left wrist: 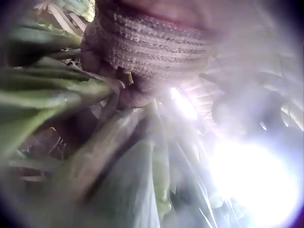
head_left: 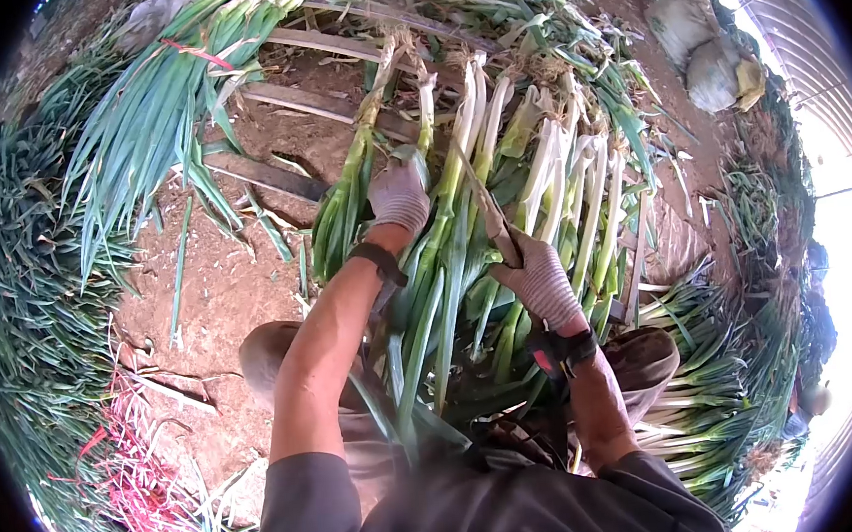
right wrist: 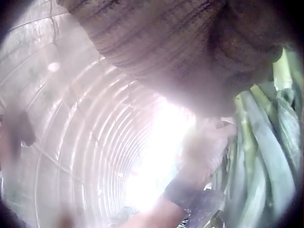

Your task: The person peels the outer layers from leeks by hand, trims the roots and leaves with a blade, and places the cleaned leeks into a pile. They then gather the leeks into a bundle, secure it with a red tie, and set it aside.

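My left hand (head_left: 401, 197), in a striped knit glove, grips a leek (head_left: 426, 113) among its green leaves; its root end points away from me. In the left wrist view, gloved fingers (left wrist: 133, 97) curl in among the leaves. My right hand (head_left: 542, 278), gloved too, holds a long, narrow brown strip (head_left: 489, 212) that slants up to the left across the stalks; its material is unclear. Between and beyond both hands lie several leeks (head_left: 548, 173) side by side, white shanks away from me and leaves towards my lap. In the right wrist view, broad leaves (right wrist: 266, 147) hang beside the glove.
Wooden slats (head_left: 301, 102) lie under the row on bare soil (head_left: 206, 301). A bundle with a red tie (head_left: 199, 54) rests at upper left. Heaped leaves (head_left: 22, 284) line the left side, near red strings (head_left: 149, 473). More leeks (head_left: 702, 395) lie at right; sacks (head_left: 714, 73) stand beyond.
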The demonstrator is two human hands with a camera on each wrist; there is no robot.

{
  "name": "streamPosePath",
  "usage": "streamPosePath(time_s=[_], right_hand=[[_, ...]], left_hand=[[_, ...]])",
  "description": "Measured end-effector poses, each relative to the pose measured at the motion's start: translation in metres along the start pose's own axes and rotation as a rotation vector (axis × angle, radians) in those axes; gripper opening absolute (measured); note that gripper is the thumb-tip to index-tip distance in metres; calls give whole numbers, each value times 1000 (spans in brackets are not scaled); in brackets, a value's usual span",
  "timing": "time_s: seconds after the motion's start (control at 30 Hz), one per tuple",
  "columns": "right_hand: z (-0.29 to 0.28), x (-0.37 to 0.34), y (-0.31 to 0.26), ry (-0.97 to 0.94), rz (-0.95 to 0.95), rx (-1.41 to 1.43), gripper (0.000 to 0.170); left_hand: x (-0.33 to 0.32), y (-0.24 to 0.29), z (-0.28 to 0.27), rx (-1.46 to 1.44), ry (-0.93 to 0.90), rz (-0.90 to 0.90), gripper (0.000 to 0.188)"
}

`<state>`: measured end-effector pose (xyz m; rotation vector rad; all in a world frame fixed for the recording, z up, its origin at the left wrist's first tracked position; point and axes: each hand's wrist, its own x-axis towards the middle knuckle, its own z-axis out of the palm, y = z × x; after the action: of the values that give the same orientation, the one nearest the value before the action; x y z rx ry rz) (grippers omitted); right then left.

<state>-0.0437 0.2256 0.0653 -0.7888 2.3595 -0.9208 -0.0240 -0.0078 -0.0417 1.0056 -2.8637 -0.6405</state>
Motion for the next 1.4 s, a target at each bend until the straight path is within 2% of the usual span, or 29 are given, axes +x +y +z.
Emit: streamPosePath(time_s=[0.03,0.13,0.27,0.3,0.4,0.43,0.53,0.67,0.77,0.87,1.0,1.07,1.13,1.23,1.37,1.4], right_hand=[[4,1,4,35,-20,11,61],[12,1,5,-101,17,-40,57],[24,-12,8,-72,-15,-60,54],[22,-14,4,-134,18,-60,55],[18,-19,2,-96,75,29,54],[18,-18,4,-78,-2,-28,52],[15,-20,-4,-239,-22,-173,49],[18,-26,-7,-250,-23,-184,48],[18,-23,-9,-274,-32,-275,48],[18,-20,-3,-288,-55,-284,47],[25,-19,-1,-292,-37,-261,47],[27,-20,-7,-320,-5,-282,51],[29,-19,-3,-310,-14,-271,52],[30,-18,-6,-305,-19,-247,52],[35,-19,9,-178,1,-127,43],[35,-22,6,-181,-2,-152,44]], left_hand=[[-2,-1,2,-8,-46,-31,34],[-24,2,4,-123,121,-130,33],[-48,2,-4,-72,141,-46,36],[-51,7,0,50,123,-28,29],[-74,19,9,225,93,75,22],[-81,21,7,152,25,68,23],[-94,24,-1,127,-136,58,30],[-105,16,12,-191,-118,8,25],[-105,5,-7,-322,-88,184,28],[-87,1,-24,-207,-335,145,23],[-67,-6,-50,-37,-436,92,19],[-51,-16,-62,-41,-357,-76,17],[-43,-28,-73,107,-220,23,18],[-27,-46,-41,16,-252,-49,26],[-34,-39,-28,-83,-106,-6,44],[-33,-39,-21,-101,-94,-30,39]])
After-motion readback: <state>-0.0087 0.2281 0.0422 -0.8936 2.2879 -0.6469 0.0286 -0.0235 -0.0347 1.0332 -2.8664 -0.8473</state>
